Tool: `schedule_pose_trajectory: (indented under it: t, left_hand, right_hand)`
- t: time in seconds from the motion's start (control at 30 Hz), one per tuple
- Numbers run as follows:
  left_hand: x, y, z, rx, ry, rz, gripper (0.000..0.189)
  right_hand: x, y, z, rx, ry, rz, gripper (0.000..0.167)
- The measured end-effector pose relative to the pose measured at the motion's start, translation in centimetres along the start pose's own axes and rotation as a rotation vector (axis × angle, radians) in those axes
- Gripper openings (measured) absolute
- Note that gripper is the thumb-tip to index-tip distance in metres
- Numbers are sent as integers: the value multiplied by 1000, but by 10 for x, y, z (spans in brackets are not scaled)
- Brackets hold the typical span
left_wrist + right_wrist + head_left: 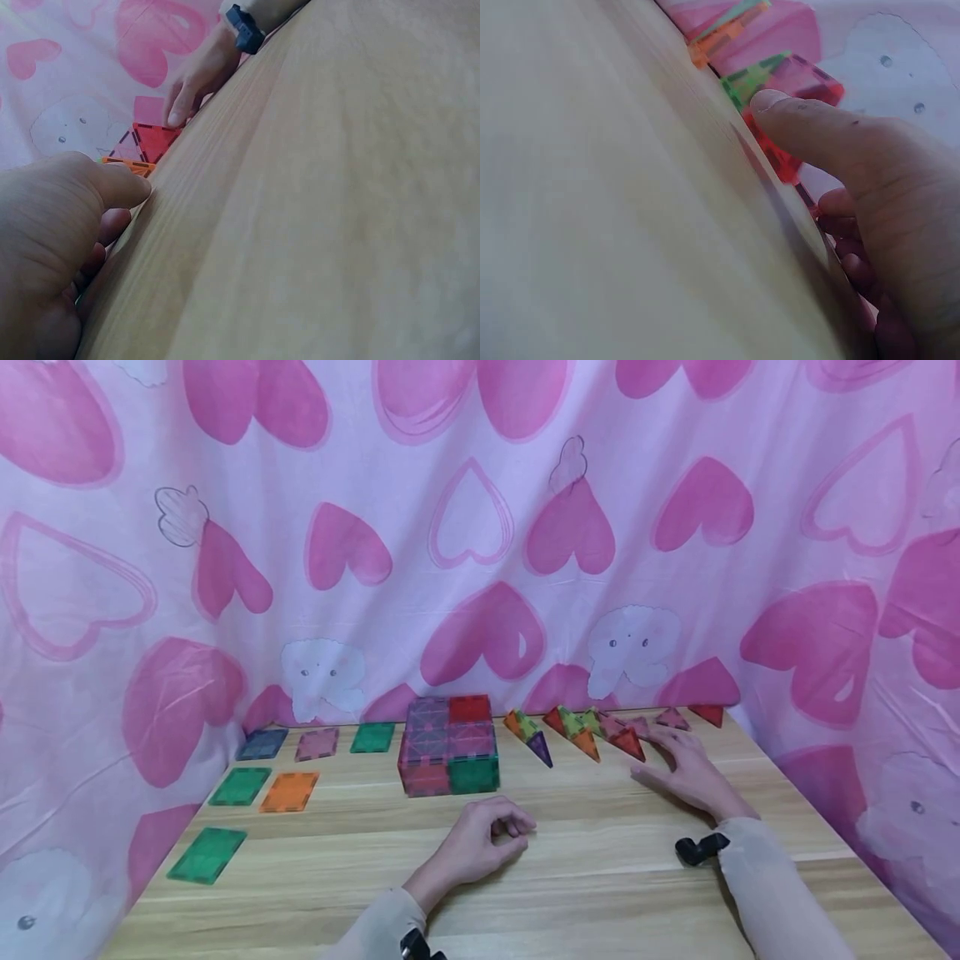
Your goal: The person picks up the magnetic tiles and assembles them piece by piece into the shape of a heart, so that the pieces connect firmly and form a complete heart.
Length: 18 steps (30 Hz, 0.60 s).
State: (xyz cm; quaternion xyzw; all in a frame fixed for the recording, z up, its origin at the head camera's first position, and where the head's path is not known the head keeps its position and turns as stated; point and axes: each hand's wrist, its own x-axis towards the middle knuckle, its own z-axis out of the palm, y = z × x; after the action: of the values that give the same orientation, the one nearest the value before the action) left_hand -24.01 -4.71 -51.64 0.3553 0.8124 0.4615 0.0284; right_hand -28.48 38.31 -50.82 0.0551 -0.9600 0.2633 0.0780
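Near the middle of the table, my left hand (480, 839) rests with its fingers loosely curled, nothing between them. Farther right, my right hand (693, 772) lies beside the row of triangular magnetic tiles, its thumb and fingers apart. Its fingertips are at a pink triangle tile (637, 727); whether they touch it I cannot tell. A red triangle tile (628, 745) lies just left of that hand. In the right wrist view, the thumb covers part of the red tile (780, 154). Beyond the left hand stands a box-shaped block of magnetic tiles (450, 743), purple, red, pink and green.
Square tiles lie at the left: a blue one (262, 744), a pink one (317, 744), an orange one (289, 792) and several green ones (207, 856). More triangles, including a purple one (538, 748) and a far red one (707, 715), line the back edge before a heart-print curtain (480, 527).
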Motion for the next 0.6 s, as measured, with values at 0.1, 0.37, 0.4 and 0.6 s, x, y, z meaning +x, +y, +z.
schedule_pose_trajectory:
  t: [0.1,0.37,0.4,0.6]
  left_hand:
    - [0,0,0,4,2,10,18]
    - [0,2,0,6,1,-10,18]
    - [0,2,0,7,1,-9,18]
    - [-1,2,0,8,9,8,19]
  right_hand:
    - [-12,7,-5,3,19,-8,101]
    - [-46,26,-15,6,224,-88,52]
    - [-50,27,-16,0,255,-92,44]
    - [-63,25,-16,-22,347,-120,12]
